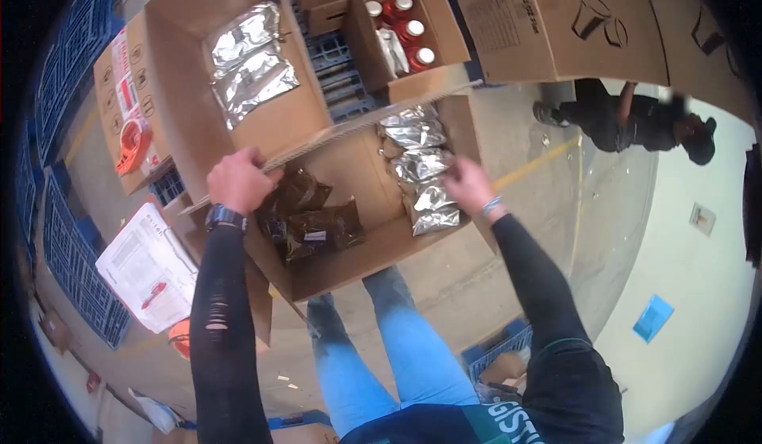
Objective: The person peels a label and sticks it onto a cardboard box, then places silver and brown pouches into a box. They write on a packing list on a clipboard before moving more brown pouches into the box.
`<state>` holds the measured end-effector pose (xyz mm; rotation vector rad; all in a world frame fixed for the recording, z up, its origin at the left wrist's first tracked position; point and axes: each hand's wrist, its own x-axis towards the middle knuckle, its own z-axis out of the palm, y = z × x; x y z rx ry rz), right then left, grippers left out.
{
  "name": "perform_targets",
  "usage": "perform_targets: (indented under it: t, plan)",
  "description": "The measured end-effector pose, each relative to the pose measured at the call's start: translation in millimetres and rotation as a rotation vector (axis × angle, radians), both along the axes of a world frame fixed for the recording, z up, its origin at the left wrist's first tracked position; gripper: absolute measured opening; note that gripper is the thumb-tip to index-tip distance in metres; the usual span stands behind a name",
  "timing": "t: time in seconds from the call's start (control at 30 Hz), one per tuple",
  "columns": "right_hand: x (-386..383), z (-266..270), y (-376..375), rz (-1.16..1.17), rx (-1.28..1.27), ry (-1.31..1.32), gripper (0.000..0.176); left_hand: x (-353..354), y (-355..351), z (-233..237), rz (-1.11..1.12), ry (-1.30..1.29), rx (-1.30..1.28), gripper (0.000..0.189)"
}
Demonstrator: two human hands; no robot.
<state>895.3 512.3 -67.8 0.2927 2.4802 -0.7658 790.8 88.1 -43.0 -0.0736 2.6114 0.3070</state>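
Observation:
An open cardboard box [369,273] stands in front of my legs. Brown-wrapped packets [321,230] lie in its left part, and a row of silver foil pouches [421,162] runs along its right wall. My left hand [238,180] is closed on the box's raised flap [317,141] at the left end. Over the right wall reaches my right hand [470,186], its fingers curled against the silver pouches. The fingertips are partly hidden among the foil.
Behind it, another open box [178,87] holds more silver pouches [254,79]. A smaller box [444,15] contains red bottles with white caps [413,31]. A clipboard [151,265] and an orange tape dispenser [133,146] are at left. A person [635,119] stands at right.

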Motion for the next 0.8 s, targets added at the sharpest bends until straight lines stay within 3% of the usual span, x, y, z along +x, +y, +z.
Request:
perform_targets:
  t: [0.1,0.2,0.23,0.3,0.33,0.37,0.43,0.5,0.57,0.6,0.63,0.7,0.8]
  plan:
    - [73.9,-44.8,11.8,0.314,0.305,-0.368,0.077,0.6,6.1,5.0,-0.010,0.032,-0.009,0.035]
    - [126.9,-76.7,7.1,0.384,0.402,-0.326,0.110,-1.5,19.1,15.6,0.006,0.023,0.004,0.034]
    - [130.8,-81.4,0.6,0.416,0.428,-0.334,0.112,2.0,17.1,14.1,0.007,0.025,0.025,0.034]
    - [122.3,-84.9,-5.2,0.481,0.490,-0.333,0.114,22.4,20.8,5.7,-0.048,0.291,0.116,0.040]
    - [135.7,-111.4,0.2,0.501,0.581,-0.098,0.116,34.7,39.6,17.4,-0.135,0.543,0.159,0.044]
    - [147.9,-135.5,11.3,0.513,0.541,-0.120,0.117,46.7,58.0,24.6,-0.224,0.791,0.206,0.048]
    - [136.1,-134.6,20.5,0.564,0.455,-0.175,0.118,84.7,93.9,7.8,-0.334,0.686,0.514,0.062]
    - [133.7,-140.5,33.1,0.659,0.418,-0.099,0.079,96.5,164.8,-24.3,-0.286,0.306,0.613,0.075]
    - [131.8,-148.2,35.5,0.714,0.410,-0.123,0.056,79.7,234.5,-85.6,-0.313,0.438,0.635,0.084]
    - [144.0,-158.1,38.1,0.705,0.438,0.089,0.034,62.3,262.4,-103.3,-0.288,0.355,0.542,0.088]
    - [144.2,-159.9,38.2,0.731,0.420,0.041,0.035,49.9,281.7,-118.1,-0.265,0.272,0.450,0.092]
    - [136.7,-156.2,37.8,0.786,0.387,-0.057,0.038,45.8,301.6,-143.2,-0.467,0.210,0.212,0.094]
    - [131.1,-147.0,47.6,0.810,0.321,0.049,0.032,49.0,306.0,-172.4,-0.536,0.104,0.191,0.095]
